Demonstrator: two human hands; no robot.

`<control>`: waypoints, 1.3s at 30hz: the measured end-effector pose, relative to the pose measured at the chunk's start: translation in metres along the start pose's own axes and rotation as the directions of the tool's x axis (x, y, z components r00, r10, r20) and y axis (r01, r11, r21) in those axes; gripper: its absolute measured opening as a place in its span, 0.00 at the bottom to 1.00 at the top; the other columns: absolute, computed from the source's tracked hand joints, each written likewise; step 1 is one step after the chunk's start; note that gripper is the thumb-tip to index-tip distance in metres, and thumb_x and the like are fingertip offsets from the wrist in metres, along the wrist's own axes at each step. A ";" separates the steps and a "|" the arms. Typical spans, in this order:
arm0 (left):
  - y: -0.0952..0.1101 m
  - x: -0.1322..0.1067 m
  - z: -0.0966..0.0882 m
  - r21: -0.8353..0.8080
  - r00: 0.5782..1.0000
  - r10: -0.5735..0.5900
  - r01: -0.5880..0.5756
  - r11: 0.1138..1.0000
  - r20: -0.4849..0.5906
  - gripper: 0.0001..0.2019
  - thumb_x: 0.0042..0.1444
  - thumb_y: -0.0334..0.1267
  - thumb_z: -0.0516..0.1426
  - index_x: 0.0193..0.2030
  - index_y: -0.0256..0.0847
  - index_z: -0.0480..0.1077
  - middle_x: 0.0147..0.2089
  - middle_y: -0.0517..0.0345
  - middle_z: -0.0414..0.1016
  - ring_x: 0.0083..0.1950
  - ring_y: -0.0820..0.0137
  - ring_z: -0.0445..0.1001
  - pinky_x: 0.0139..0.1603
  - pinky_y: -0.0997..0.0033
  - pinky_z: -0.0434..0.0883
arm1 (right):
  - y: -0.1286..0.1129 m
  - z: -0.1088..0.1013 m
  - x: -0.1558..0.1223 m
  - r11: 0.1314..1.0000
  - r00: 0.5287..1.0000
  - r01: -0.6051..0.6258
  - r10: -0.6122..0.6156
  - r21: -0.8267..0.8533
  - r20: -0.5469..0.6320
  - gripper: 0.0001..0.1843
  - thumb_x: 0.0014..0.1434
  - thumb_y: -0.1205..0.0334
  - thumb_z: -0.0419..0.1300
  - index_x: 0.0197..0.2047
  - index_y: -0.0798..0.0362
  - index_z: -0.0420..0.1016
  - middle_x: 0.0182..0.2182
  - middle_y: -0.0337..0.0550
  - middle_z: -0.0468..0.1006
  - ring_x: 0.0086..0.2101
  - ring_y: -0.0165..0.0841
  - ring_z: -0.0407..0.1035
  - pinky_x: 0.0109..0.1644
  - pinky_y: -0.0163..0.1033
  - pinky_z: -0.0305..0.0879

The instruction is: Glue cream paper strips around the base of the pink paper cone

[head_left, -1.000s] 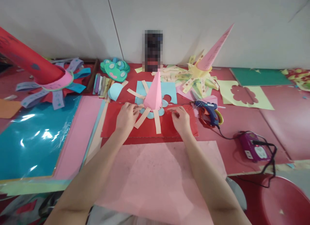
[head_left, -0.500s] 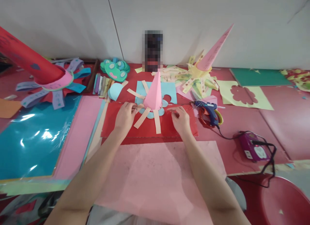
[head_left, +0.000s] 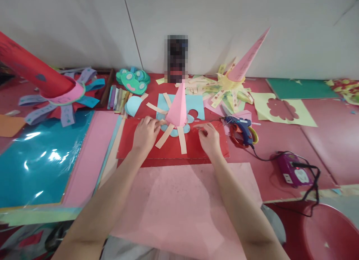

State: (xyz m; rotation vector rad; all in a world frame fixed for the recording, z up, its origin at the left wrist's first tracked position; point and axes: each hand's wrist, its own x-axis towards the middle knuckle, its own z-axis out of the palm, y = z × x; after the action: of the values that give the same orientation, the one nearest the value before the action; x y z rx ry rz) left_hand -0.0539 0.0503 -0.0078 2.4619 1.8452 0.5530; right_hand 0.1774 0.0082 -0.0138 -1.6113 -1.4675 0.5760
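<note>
Pink cone [head_left: 177, 107]: smooth pink paper rolled to a sharp tip. It stands upright at mid-worktop between the two hands, with its long axis vertical and its tip pointing up.
Blue flower shape [head_left: 175, 132]: flat paper under the pink cone, with rounded petals showing around the rim.
Peach strips [head_left: 182, 141]: narrow flat paper bands fanning out from under the pink cone like spokes, some toward the person and some behind to the left.
Left hand [head_left: 145, 133]: just left of the pink cone, fingers bent, tips down on one of the peach strips at the rim. I cannot tell whether it pinches that strip.
Right hand [head_left: 209, 138]: just right of the pink cone, thumb and forefinger closed together. What lies between them is too small to tell.
Red sheet [head_left: 174, 152]: matte card lying flat under the pink cone and both hands.
Light blue sheet [head_left: 198, 102]: directly behind the pink cone, with a flower outline cut from its edge.
Glue gun [head_left: 241, 128]: blue and orange, right of the pink cone beyond the right hand. Its black cord runs to a purple socket block [head_left: 293, 173].
Pale pink sheet [head_left: 185, 204]: large, in front of the pink cone, under the forearms.
Teal sheet [head_left: 36, 159]: glossy, front left of the pink cone.
Second cone [head_left: 246, 62]: pink, behind and right of the pink cone, tilted with its tip to the upper right and yellow starred strips at its foot.
Red cone [head_left: 30, 71]: far left of the pink cone, tilted, with purple and blue strips at its collar.
</note>
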 end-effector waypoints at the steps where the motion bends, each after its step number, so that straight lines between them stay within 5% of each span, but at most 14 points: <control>1: 0.000 0.000 0.000 -0.004 1.000 -0.005 0.005 1.000 -0.003 0.08 0.60 0.33 0.53 0.42 0.39 0.73 0.40 0.50 0.72 0.43 0.61 0.72 0.43 0.63 0.70 | 0.000 0.000 0.000 1.000 1.000 -0.003 0.003 0.002 0.002 0.17 0.51 0.71 0.47 0.34 0.51 0.77 0.36 0.44 0.75 0.35 0.32 0.70 0.40 0.37 0.66; 9: -0.003 -0.001 -0.001 -0.052 0.999 -0.015 0.013 0.999 -0.050 0.10 0.61 0.32 0.51 0.40 0.41 0.74 0.39 0.51 0.75 0.41 0.63 0.74 0.41 0.65 0.70 | 0.001 -0.001 0.000 1.000 1.000 -0.004 0.004 0.022 0.003 0.17 0.51 0.71 0.47 0.35 0.51 0.77 0.36 0.44 0.75 0.37 0.32 0.71 0.43 0.38 0.66; 13: 0.003 -0.004 -0.007 -0.149 0.963 0.002 -0.044 0.988 -0.269 0.10 0.63 0.34 0.50 0.41 0.43 0.74 0.39 0.53 0.78 0.41 0.64 0.75 0.45 0.63 0.70 | -0.007 -0.001 0.000 0.989 1.000 -0.029 0.029 0.148 0.004 0.13 0.54 0.66 0.53 0.38 0.50 0.77 0.36 0.43 0.75 0.32 0.29 0.70 0.39 0.37 0.67; 15: 0.011 -0.007 -0.010 -0.170 0.936 0.050 -0.116 0.979 -0.348 0.11 0.64 0.36 0.50 0.41 0.44 0.74 0.40 0.53 0.79 0.41 0.65 0.76 0.44 0.63 0.70 | -0.013 0.000 -0.002 0.950 0.991 -0.112 0.084 0.293 0.108 0.11 0.57 0.56 0.56 0.36 0.51 0.77 0.33 0.42 0.76 0.27 0.28 0.68 0.32 0.35 0.66; 19: 0.031 -0.016 -0.009 -0.143 0.895 0.281 -0.346 0.927 -0.348 0.10 0.64 0.37 0.52 0.39 0.47 0.75 0.39 0.58 0.80 0.40 0.68 0.77 0.44 0.65 0.70 | -0.024 0.002 -0.007 0.822 0.887 -0.337 0.114 0.459 0.448 0.27 0.56 0.39 0.53 0.23 0.53 0.74 0.23 0.42 0.74 0.23 0.28 0.68 0.20 0.31 0.59; 22: 0.038 -0.019 -0.006 -0.152 0.861 0.395 -0.459 0.875 -0.321 0.09 0.63 0.34 0.53 0.40 0.47 0.75 0.38 0.61 0.80 0.40 0.70 0.77 0.46 0.66 0.70 | -0.027 0.000 -0.008 0.834 0.869 -0.319 0.067 0.451 0.490 0.22 0.57 0.42 0.55 0.30 0.53 0.76 0.26 0.40 0.75 0.23 0.25 0.67 0.19 0.28 0.56; 29: 0.034 -0.019 -0.003 -0.178 0.856 0.413 -0.480 0.859 -0.311 0.08 0.62 0.36 0.54 0.43 0.50 0.74 0.40 0.61 0.80 0.43 0.69 0.76 0.52 0.63 0.68 | -0.025 -0.004 -0.005 0.836 0.859 -0.296 0.021 0.463 0.511 0.14 0.52 0.49 0.63 0.33 0.52 0.76 0.28 0.37 0.76 0.26 0.25 0.67 0.26 0.30 0.62; 32: 0.034 -0.017 -0.001 -0.241 0.881 0.346 -0.430 0.870 -0.324 0.08 0.62 0.40 0.55 0.45 0.49 0.73 0.43 0.57 0.79 0.46 0.67 0.76 0.51 0.62 0.69 | -0.023 -0.004 -0.004 0.791 0.893 -0.316 0.062 0.524 0.445 0.14 0.51 0.49 0.64 0.30 0.52 0.74 0.26 0.37 0.76 0.21 0.23 0.63 0.23 0.30 0.59; 35: 0.038 -0.002 -0.009 -0.301 0.914 0.149 -0.273 0.914 -0.377 0.10 0.62 0.42 0.54 0.48 0.47 0.72 0.47 0.53 0.77 0.49 0.65 0.74 0.50 0.62 0.70 | -0.020 -0.007 0.000 0.696 0.962 -0.271 0.167 0.665 0.218 0.14 0.49 0.49 0.65 0.28 0.51 0.71 0.23 0.34 0.72 0.19 0.22 0.59 0.20 0.30 0.54; 39: 0.052 0.044 -0.030 -0.405 0.882 -0.058 -0.155 0.901 -0.468 0.16 0.62 0.46 0.53 0.54 0.46 0.66 0.54 0.51 0.73 0.56 0.64 0.71 0.54 0.63 0.69 | -0.014 -0.016 0.009 0.635 0.955 -0.161 0.294 0.755 -0.043 0.15 0.48 0.50 0.66 0.26 0.51 0.67 0.22 0.32 0.67 0.19 0.20 0.55 0.20 0.29 0.50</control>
State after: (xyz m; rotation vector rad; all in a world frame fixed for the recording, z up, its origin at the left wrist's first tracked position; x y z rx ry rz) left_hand -0.0035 0.0693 0.0441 2.1968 1.5376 1.5004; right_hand 0.1844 0.0110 0.0082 -1.1260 -0.7187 1.0135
